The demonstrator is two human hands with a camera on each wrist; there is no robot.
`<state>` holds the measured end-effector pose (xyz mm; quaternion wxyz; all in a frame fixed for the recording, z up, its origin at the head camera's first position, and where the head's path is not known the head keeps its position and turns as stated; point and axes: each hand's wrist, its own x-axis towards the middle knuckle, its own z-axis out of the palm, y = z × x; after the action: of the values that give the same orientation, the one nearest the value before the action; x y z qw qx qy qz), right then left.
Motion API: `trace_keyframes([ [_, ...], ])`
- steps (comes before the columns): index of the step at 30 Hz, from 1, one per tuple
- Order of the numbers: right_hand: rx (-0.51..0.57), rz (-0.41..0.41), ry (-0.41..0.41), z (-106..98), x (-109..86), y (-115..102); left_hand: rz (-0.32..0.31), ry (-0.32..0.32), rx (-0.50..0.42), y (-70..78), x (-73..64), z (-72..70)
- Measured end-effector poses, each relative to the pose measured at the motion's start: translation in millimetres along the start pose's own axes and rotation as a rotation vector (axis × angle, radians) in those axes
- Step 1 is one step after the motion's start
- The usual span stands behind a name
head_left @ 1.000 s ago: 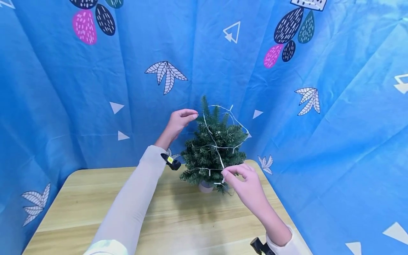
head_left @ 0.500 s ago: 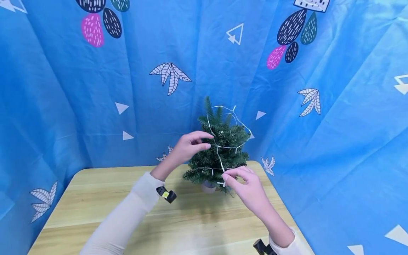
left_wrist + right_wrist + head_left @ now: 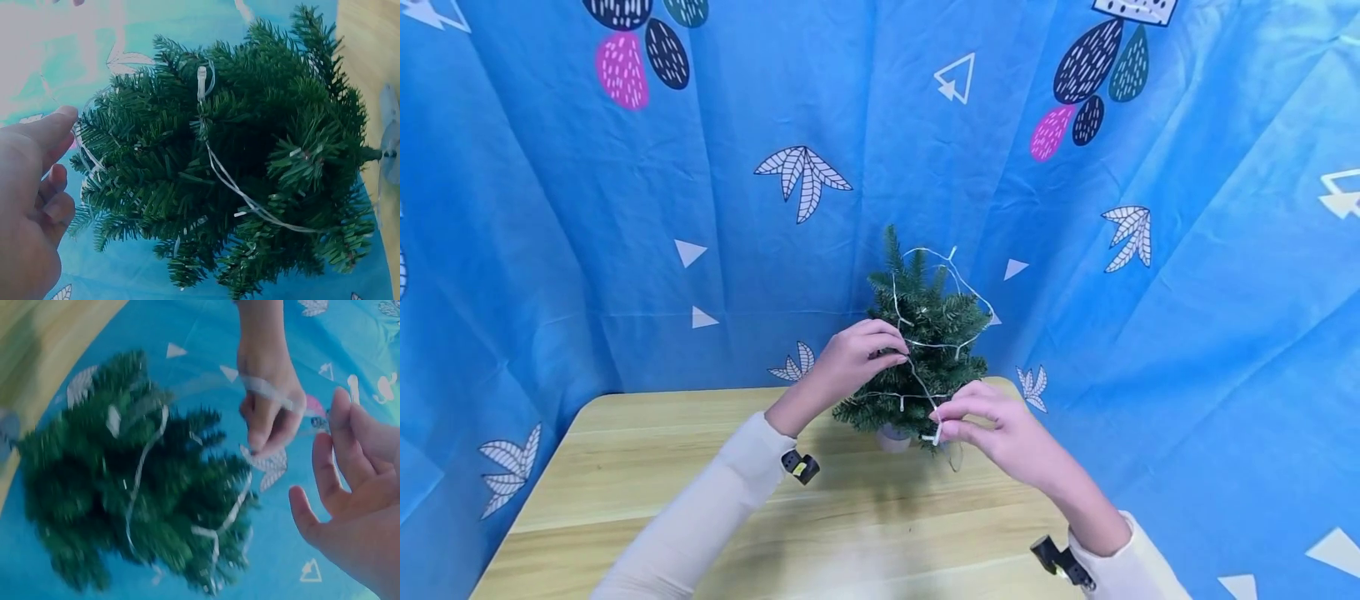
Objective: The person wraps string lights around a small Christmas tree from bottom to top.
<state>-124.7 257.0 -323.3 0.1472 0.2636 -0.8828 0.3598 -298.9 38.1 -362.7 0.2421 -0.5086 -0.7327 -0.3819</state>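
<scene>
A small artificial Christmas tree (image 3: 955,312) stands at the back of the table. A clear-wired string of lights (image 3: 957,352) is wound round it and arcs out past its upper right side. My left hand (image 3: 861,358), in front of the tree's left side, pinches the wire between thumb and fingers. Lower right, my right hand (image 3: 1000,429) pinches the same wire near a small bulb, the stretch between both hands slanting across the tree. The left wrist view shows the left hand (image 3: 31,187) beside the branches. From the right wrist, the right hand (image 3: 356,469) has its fingertips together.
The tree's pale pot (image 3: 893,439) rests on the wooden table (image 3: 647,467). A loop of wire (image 3: 956,457) hangs by the lower right branches. Close behind and to the sides hangs a blue patterned curtain (image 3: 790,267).
My left hand has come down from the treetop's left side to mid-tree and now pinches the wire. The right hand has shifted slightly right, still holding it.
</scene>
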Motion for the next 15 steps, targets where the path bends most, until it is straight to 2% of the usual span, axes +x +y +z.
trace_keyframes([
  [2, -0.094, -0.064, -0.016, -10.2, 3.0, 2.8, 0.028, 0.009, 0.062, -0.5, 0.5, -0.3],
  [4, -0.239, -0.106, -0.005, -21.9, 6.2, 5.6, 0.023, 0.019, 0.106, -0.7, 0.0, -0.9],
  [9, -0.584, -0.109, 0.013, -53.6, 12.2, 12.0, -0.033, 0.049, 0.13, -1.9, -3.3, -4.5],
  [15, -0.862, -0.117, 0.02, -80.1, 10.7, 32.2, -0.057, 0.049, 0.116, -1.4, -5.4, -5.9],
])
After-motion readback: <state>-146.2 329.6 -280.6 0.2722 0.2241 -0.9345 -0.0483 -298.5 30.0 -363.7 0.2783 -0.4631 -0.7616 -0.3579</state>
